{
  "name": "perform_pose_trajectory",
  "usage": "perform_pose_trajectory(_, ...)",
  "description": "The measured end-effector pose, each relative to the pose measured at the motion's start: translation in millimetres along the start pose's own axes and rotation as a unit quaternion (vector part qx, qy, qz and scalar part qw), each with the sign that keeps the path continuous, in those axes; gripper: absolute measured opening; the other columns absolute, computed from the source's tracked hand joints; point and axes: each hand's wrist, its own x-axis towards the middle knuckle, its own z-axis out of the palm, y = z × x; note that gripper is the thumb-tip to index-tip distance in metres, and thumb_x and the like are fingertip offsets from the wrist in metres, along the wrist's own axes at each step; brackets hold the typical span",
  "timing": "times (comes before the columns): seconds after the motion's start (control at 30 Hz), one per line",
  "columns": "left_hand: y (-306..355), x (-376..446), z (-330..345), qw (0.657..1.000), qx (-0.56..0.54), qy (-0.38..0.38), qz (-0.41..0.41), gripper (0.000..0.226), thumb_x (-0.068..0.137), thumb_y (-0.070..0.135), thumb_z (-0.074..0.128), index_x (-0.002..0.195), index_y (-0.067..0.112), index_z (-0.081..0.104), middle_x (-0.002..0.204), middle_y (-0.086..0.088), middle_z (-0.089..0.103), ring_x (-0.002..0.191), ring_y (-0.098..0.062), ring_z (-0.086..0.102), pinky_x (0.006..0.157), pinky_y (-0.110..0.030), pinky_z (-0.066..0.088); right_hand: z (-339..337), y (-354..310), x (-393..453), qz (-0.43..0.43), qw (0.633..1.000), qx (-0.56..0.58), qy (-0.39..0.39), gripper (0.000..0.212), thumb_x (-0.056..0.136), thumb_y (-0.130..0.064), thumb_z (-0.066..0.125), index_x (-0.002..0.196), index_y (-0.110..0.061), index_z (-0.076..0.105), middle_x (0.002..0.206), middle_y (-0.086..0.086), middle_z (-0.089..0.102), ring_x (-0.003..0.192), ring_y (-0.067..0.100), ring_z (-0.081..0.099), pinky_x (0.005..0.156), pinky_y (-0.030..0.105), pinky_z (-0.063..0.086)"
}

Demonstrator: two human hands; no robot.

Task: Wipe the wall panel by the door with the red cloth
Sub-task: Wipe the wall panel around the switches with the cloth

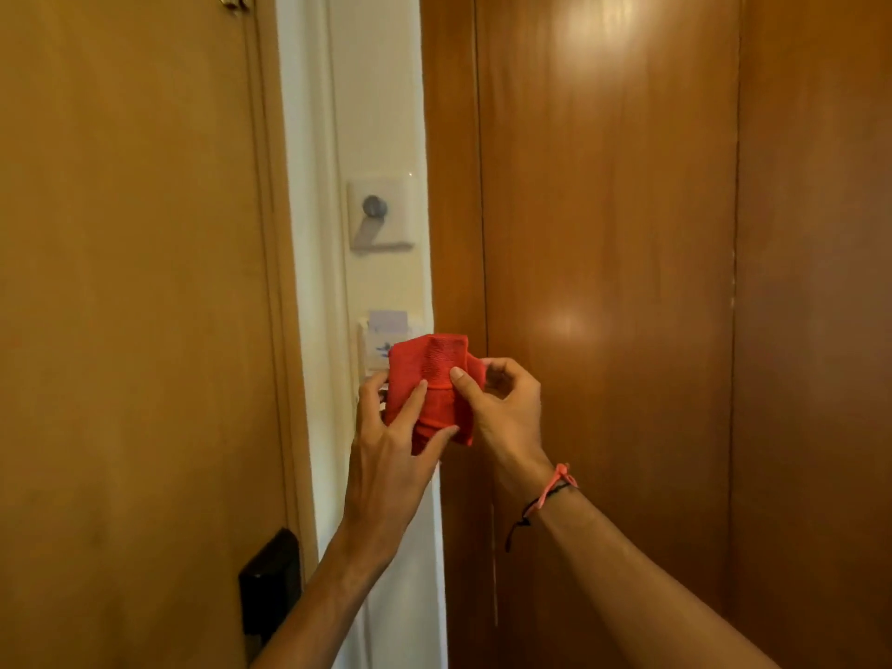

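Observation:
A folded red cloth [434, 379] is held between both hands in front of a narrow white wall strip [381, 113]. My left hand [391, 441] grips its lower left side, with the fingers spread over the fabric. My right hand [502, 403] pinches the right edge, thumb on the front. Behind the cloth, a white wall panel with a card in its slot [381, 330] is partly hidden. Higher on the strip sits a second white panel with a grey round knob [381, 214].
A light wooden door [135, 306] fills the left side, with a black lock plate [270, 581] low down and a brass hinge [234, 1] at the top. Glossy dark wooden panels [627, 234] cover the right side.

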Motion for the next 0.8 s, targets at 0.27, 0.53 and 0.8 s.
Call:
perform_pose_trajectory(0.27,-48.7,39.5,21.4,0.968,0.248,0.038,0.015,0.068,0.085,0.034,0.070,0.142,0.006,0.047,0.146,-0.027,0.048,0.128,-0.045,0.053,0.101,-0.052,0.049,16.8,-11.4,36.6,-0.076,0.970,-0.207,-0.105,0.044,0.096,-0.026,0.068,0.137,-0.018,0.057,0.131,-0.001,0.066,0.112,0.006,0.060,0.078,0.006,0.047)
perform_pose_trajectory(0.53,-54.6,34.4,56.9,0.959,0.267,0.060,0.069,0.059,0.088,0.030,0.061,0.136,-0.002,0.052,0.142,-0.024,0.053,0.131,-0.043,0.051,0.102,-0.059,0.049,-69.5,9.3,71.6,-0.327,0.794,-0.513,0.019,0.052,0.094,-0.031,0.066,0.140,-0.010,0.052,0.139,0.013,0.058,0.125,0.026,0.058,0.109,0.041,0.049)
perform_pose_trajectory(0.8,-65.1,59.0,58.6,0.973,0.204,0.103,0.022,0.068,0.099,0.050,0.031,0.149,0.004,0.029,0.152,-0.020,0.042,0.141,-0.038,0.038,0.115,-0.055,0.035,-85.4,63.4,105.0,-0.432,0.644,-0.629,0.054,0.073,0.099,-0.051,0.044,0.156,-0.006,0.038,0.162,0.021,0.031,0.151,0.036,0.030,0.124,0.052,0.030)
